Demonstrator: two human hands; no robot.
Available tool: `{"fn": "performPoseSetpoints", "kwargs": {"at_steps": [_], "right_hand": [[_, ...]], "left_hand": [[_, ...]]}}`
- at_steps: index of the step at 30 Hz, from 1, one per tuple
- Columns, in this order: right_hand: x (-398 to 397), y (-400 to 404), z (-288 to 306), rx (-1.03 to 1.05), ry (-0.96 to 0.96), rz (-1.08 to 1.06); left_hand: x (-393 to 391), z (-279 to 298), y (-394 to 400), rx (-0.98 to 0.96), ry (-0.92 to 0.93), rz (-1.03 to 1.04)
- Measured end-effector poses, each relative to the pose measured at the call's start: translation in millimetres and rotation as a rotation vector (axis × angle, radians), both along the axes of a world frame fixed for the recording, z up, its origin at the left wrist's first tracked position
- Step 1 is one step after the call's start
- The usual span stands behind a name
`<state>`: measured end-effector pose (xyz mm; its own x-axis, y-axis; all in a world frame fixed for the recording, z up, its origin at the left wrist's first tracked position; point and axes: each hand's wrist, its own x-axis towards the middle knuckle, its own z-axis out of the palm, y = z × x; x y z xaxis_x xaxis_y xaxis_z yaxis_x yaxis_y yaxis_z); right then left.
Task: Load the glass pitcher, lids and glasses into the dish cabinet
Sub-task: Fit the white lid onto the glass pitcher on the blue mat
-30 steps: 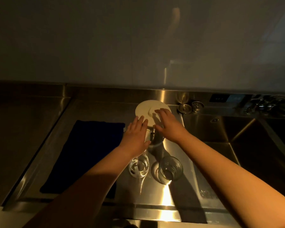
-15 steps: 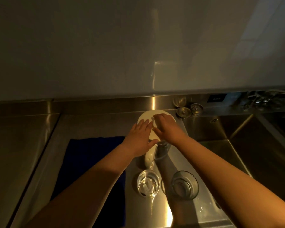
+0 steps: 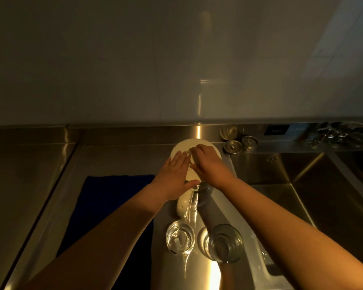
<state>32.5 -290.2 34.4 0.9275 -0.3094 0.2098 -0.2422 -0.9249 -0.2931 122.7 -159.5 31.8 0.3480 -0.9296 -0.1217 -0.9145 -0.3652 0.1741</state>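
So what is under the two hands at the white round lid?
Both hands, left and right, lie on the white lid. Below, glass shows, probably the pitcher. The lid and hands cover its inside.

White round lid (image 3: 195,144) is sitting on top of the glass pitcher (image 3: 202,188), far side of the bench; pitcher body is mostly hidden, only a bit of clear glass and a metal band showing below the lid. A second white piece (image 3: 182,204), elongated, is lying on the bench just in front of the pitcher. Two clear glasses are standing upright side by side nearer the front edge: left glass (image 3: 180,237), right glass (image 3: 225,243), close together; cannot tell if touching.
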Motion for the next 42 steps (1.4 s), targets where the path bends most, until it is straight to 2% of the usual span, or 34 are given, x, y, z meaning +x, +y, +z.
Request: {"fn": "performPoseSetpoints", "kwargs": {"at_steps": [7,15,22,28,33,42], "right_hand": [[-13,-34,16,-0.014,-0.042,0.058],[-51,-76,9,-0.031,-0.016,0.043],[-68,-107,-9,0.083,-0.02,-0.028],[-62,-131,-37,0.176,0.042,-0.136],[-49,-134,-76,0.152,0.127,-0.11],[-25,-127,-116,0.174,0.205,-0.151]], "left_hand": [[-14,13,-24,-0.031,-0.018,0.016],[-45,7,-59,-0.018,0.026,0.007],[-56,-6,-75,-0.013,-0.014,0.044],[-46,-21,-75,-0.014,-0.019,0.122],[-48,-32,-64,-0.099,-0.148,0.134],[-43,-35,-57,-0.108,-0.156,0.111]]}}
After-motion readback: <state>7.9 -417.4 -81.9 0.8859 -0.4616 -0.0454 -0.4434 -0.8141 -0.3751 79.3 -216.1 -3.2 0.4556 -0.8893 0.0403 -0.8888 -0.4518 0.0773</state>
